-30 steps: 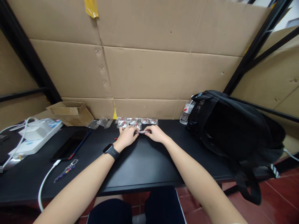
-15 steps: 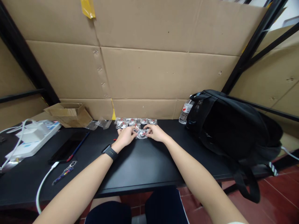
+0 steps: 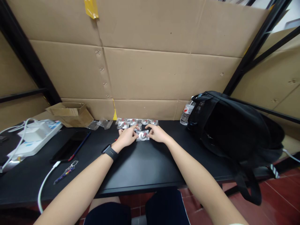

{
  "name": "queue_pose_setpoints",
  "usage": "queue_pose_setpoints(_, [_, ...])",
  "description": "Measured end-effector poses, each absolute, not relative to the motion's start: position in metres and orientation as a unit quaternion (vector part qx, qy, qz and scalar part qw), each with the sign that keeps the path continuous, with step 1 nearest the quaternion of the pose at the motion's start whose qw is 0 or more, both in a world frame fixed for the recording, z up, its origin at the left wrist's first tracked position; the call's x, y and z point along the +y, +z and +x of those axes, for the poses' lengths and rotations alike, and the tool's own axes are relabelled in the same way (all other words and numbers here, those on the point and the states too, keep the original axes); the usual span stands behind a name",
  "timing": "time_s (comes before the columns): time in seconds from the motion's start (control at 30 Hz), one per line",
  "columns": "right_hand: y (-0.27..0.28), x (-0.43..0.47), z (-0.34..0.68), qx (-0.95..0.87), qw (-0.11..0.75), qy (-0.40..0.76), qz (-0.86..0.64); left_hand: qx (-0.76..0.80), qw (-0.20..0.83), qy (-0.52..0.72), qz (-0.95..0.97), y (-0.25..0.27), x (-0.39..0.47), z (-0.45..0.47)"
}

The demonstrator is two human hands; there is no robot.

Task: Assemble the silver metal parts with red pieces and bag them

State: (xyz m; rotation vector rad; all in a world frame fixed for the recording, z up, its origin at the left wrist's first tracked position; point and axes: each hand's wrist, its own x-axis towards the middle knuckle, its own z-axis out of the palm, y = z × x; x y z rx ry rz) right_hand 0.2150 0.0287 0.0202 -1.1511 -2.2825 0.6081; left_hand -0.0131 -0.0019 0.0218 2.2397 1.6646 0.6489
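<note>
A small clear plastic packet (image 3: 142, 135) lies between my two hands on the black table; inside it is a round, pale, ring-like item with a red part, too small to name. My left hand (image 3: 127, 136), below a dark wristwatch (image 3: 109, 152), pinches the packet's left edge with curled fingers. At its right edge, my right hand (image 3: 157, 133) has thumb and forefinger closed on the plastic. Just beyond my fingers, several similar packets (image 3: 123, 125) sit in rows near the cardboard wall. A small red bit shows beside my left wrist, mostly hidden.
On the left are an open cardboard box (image 3: 72, 115), a white power strip (image 3: 35, 140), a phone (image 3: 70, 147) on a white cable and a keychain (image 3: 65, 173). Crumpled clear bags (image 3: 103, 124) lie by the box. A water bottle (image 3: 187, 114) and black backpack (image 3: 234, 131) stand right.
The packet between my hands now looks flatter, with its corners more visible. My hands have barely moved; the whole view has shifted slightly.
</note>
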Motion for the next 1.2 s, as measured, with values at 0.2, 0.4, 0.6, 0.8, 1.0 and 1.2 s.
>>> queue_pose_setpoints(0.2, [0.023,0.023,0.216,-0.848,0.205,0.155,-0.463,0.565,0.089,0.221,0.790,0.016,-0.006,-0.007])
queue_pose_setpoints(0.4, [0.028,0.015,0.208,-0.898,0.210,0.077,-0.380,0.559,0.088,0.233,0.791,0.013,-0.004,-0.007])
queue_pose_setpoints(0.6, [0.027,0.014,0.206,-0.884,0.163,0.048,-0.436,0.522,0.065,0.214,0.823,0.022,0.000,-0.013])
queue_pose_setpoints(0.8, [0.025,0.022,0.215,-0.842,0.135,-0.015,-0.523,0.575,0.026,0.181,0.798,0.047,0.015,-0.082])
queue_pose_setpoints(1.0, [0.021,0.026,0.212,-0.834,0.128,-0.006,-0.537,0.505,0.182,0.128,0.834,0.046,0.023,-0.129])
queue_pose_setpoints(1.2, [0.042,0.032,0.244,-0.856,0.115,0.063,-0.500,0.480,0.177,0.112,0.852,0.034,0.029,-0.123])
